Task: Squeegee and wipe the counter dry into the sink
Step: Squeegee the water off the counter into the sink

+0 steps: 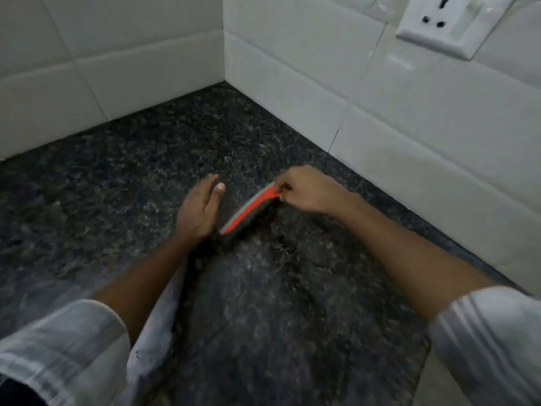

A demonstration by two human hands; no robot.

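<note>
Mid-task, I judge: right hand [304, 190] pinches red-and-grey squeegee [248, 209] at frame centre, left hand [199, 208] flat, fingers extended, on the speckled dark granite surface [102, 183]; sink unseen.

Orange and grey squeegee [248, 209], blade edge down on dark speckled counter [117, 177], lying diagonally near the tiled corner

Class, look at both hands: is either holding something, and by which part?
The right hand grips the red squeegee by its far end, blade on the counter. The left hand holds nothing.
</note>
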